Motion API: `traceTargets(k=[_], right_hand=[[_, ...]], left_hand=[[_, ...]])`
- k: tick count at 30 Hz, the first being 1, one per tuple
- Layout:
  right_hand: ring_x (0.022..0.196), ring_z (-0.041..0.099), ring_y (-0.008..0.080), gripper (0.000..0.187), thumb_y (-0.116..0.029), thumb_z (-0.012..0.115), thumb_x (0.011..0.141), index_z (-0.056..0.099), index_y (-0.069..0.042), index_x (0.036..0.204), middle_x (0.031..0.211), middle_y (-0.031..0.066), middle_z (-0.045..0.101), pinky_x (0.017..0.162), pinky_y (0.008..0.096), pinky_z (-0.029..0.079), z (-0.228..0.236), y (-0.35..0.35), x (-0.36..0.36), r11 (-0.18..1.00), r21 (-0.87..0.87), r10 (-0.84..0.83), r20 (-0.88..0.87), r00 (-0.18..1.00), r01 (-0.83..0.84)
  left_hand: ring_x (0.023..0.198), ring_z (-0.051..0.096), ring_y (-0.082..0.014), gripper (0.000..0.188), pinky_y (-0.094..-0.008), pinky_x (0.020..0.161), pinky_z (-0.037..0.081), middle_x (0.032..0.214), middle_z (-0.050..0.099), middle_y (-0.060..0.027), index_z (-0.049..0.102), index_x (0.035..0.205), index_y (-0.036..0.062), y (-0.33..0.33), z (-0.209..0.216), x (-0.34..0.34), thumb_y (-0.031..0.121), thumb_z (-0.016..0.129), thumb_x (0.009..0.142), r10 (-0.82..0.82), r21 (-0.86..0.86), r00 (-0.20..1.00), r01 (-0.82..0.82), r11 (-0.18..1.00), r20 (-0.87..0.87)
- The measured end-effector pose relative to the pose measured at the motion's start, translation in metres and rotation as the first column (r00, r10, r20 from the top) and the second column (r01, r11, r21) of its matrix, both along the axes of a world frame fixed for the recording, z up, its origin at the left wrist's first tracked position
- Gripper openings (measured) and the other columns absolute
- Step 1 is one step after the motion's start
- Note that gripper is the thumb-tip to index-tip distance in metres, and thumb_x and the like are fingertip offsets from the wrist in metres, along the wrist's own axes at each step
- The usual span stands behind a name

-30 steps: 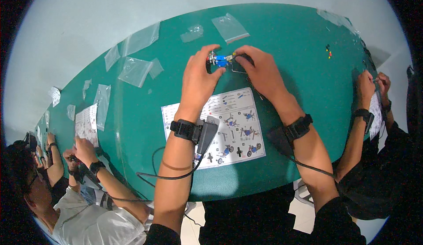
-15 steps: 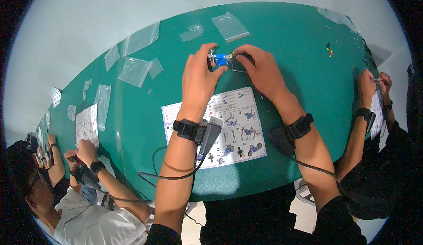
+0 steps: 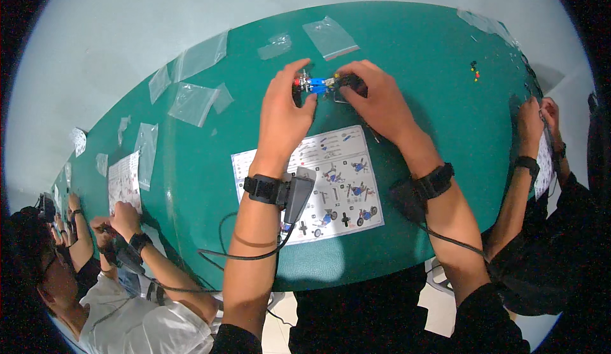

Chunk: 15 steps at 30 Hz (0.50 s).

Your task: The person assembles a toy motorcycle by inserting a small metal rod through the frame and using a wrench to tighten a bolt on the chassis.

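Observation:
A small toy motorcycle model (image 3: 318, 86) with blue and grey parts is held level between my hands above the green table. My left hand (image 3: 283, 106) curves round its left end, thumb on the near side and index finger on the far side; a red bit shows near the palm. The right hand (image 3: 379, 99) pinches the other end, where dark parts are mostly covered by fingers. Nearer to me lies a printed instruction sheet (image 3: 331, 191) with coloured pictures of the model, partly under my left wrist.
Clear plastic bags (image 3: 331, 37) lie along the far and left side of the green table (image 3: 420, 42). Small coloured pieces (image 3: 475, 72) sit at the far right. People work at both sides, one in a white shirt (image 3: 143, 309). Cables (image 3: 254, 256) hang from my wrist straps.
My left hand has shifted slightly left and its thumb and index finger have opened a little, uncovering a red bit. The right hand keeps its place at the model's other end.

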State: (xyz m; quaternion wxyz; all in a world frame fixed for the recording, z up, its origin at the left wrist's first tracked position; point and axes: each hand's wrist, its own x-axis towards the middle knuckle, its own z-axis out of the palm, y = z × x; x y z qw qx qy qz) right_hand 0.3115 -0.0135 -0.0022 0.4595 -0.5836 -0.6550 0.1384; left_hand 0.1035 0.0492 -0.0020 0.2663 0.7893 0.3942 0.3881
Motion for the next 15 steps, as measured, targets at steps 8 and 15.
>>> traceTargets(k=[8,15], right_hand=[[0.106,0.075,0.0391,0.027,-0.008,0.079,0.095,0.074,-0.004,0.122,0.113,0.0182,0.075,0.094,0.0457,0.060,0.001,0.000,0.002,1.000,-0.005,0.027,0.000,1.000,-0.027],[0.107,0.076,0.0292,0.035,-0.005,0.078,0.094,0.073,-0.006,0.129,0.120,0.0142,0.074,0.094,0.0391,0.062,0.000,0.001,0.013,0.998,-0.025,0.054,0.008,0.999,-0.054]], left_hand=[[0.111,0.073,-0.0261,0.067,-0.0377,0.102,0.057,0.122,0.075,-0.0149,0.063,0.152,0.0131,-0.001,0.004,0.000,-0.008,0.079,0.090,-0.007,-0.044,0.997,0.011,0.999,0.073],[0.125,0.071,-0.0236,0.071,-0.0357,0.112,0.053,0.130,0.075,-0.0125,0.064,0.149,0.0110,-0.002,0.009,-0.008,-0.017,0.057,0.084,-0.035,-0.153,0.980,0.066,0.986,0.197]])
